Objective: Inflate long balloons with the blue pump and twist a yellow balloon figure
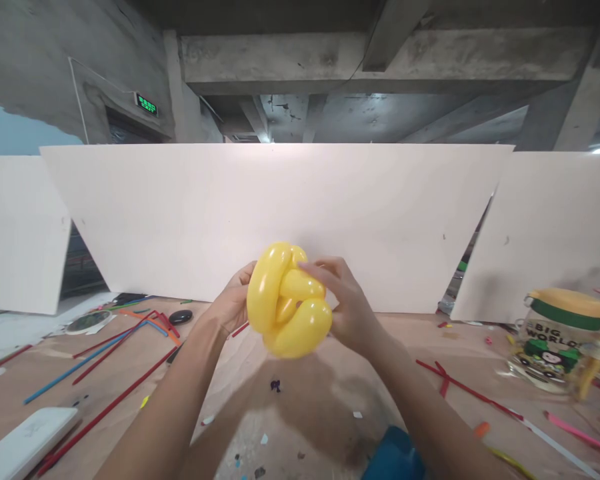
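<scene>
A yellow twisted balloon [295,337], bent into several fat loops, is held up above the paper-covered table [240,413]. My left hand [237,297] grips it from the left side; its fingertips are hidden behind the balloon. On the right, my right hand [347,300] is closed around the other edge, with a finger lying over the upper loop. Both forearms reach in from the bottom of the view, and a shadow falls on the paper beneath the balloon.
Uninflated balloons in red [115,407] and blue [85,363] lie at left, near a white box-like device [27,443] and a black oval object [181,317]. A clear jar with a yellow lid [555,340] stands at right. White boards [280,213] wall off the back. Something blue [394,457] sits at the front edge.
</scene>
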Demonstrator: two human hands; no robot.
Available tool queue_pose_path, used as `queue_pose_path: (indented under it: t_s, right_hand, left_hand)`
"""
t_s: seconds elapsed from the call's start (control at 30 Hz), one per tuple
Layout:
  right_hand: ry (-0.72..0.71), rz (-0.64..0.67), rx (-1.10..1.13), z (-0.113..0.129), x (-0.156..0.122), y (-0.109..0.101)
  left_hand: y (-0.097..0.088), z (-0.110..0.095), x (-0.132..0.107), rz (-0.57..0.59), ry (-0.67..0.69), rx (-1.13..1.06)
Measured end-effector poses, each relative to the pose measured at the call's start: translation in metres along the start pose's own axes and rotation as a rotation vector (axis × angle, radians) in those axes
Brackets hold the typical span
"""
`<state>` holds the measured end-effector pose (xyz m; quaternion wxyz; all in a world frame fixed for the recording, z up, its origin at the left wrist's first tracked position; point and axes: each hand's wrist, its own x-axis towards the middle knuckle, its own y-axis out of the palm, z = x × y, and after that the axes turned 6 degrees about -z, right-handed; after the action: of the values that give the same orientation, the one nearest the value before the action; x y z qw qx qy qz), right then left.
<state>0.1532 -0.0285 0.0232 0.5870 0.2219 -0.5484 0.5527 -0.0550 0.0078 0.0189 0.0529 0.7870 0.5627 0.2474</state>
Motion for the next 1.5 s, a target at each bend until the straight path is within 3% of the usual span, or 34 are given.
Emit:
queue_pose_path:
  t_s: [0.13,0.23,0.37,0.57,0.73,1.03,1.23,1.5]
  right_hand:
    - [0.418,-0.013,0.399,-0.014,0.003,-0.009]
    - [0.521,-0.084,0.465,-0.011,0.005,-0.008]
    - [0.499,-0.205,0.331,-0.004,0.007,-0.007]
    - [0.476,-0.061,0.259,-0.008,0.006,-0.013]
    - [0.452,0.006,0.114,-0.006,0.004,-0.014]
    - [0.343,0.171,-0.018,0.0,0.004,-0.012]
    - [0.419,0.163,0.226,-0.007,0.002,-0.019]
    - [0.395,0.26,0.252,-0.011,0.002,-0.026]
  left_hand:
    - [0.0,0.005,0.011,-0.205,0.201,-0.023]
    - [0.005,0.01,0.014,-0.25,0.306,0.041]
    - [0.014,0.008,0.007,-0.125,0.307,0.277]
    - [0.025,-0.007,-0.007,0.039,0.231,0.552]
    - [0.037,-0.005,-0.012,0.193,0.218,0.614]
    - [0.044,-0.001,-0.014,0.155,0.385,0.837]
    - [0.041,-0.008,-0.017,0.1,0.394,1.032]
    - [0.04,-0.011,-0.018,-0.029,0.418,1.076]
